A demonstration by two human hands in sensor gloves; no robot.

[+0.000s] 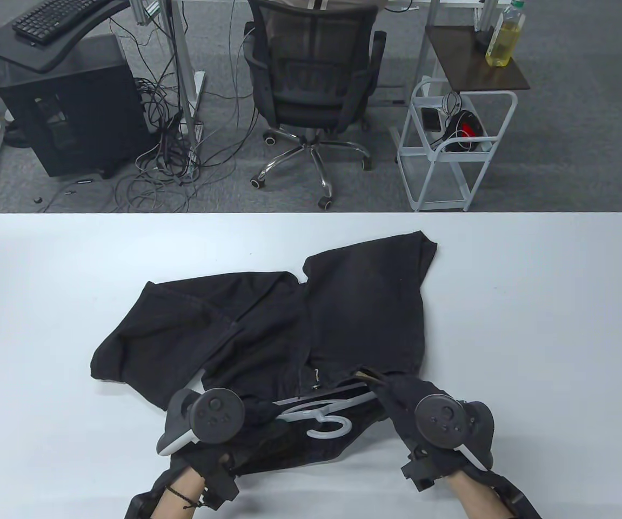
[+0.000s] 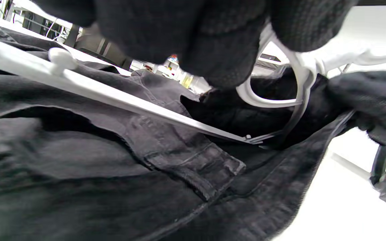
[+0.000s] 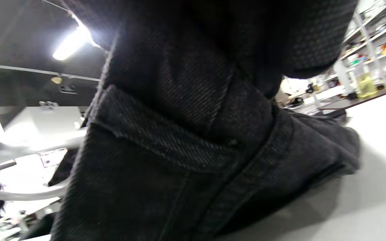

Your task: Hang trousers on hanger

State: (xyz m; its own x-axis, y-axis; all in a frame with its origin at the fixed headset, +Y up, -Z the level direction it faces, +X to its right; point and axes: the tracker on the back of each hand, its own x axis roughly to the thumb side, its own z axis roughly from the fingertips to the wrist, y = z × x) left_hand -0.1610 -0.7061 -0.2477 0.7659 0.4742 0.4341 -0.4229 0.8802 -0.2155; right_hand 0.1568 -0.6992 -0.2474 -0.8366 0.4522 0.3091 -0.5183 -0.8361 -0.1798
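With your left hand gripping the hanger by its hook, keep your right hand pinching the waistband and draw the trousers along the bar.

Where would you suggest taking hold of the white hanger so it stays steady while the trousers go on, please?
Probably at the neck just below the hook of the white hanger, coming from the near table edge, where the left hand already is. The hook lies exposed on the black trousers, while the bar ends run under cloth. The right hand grips the waistband.
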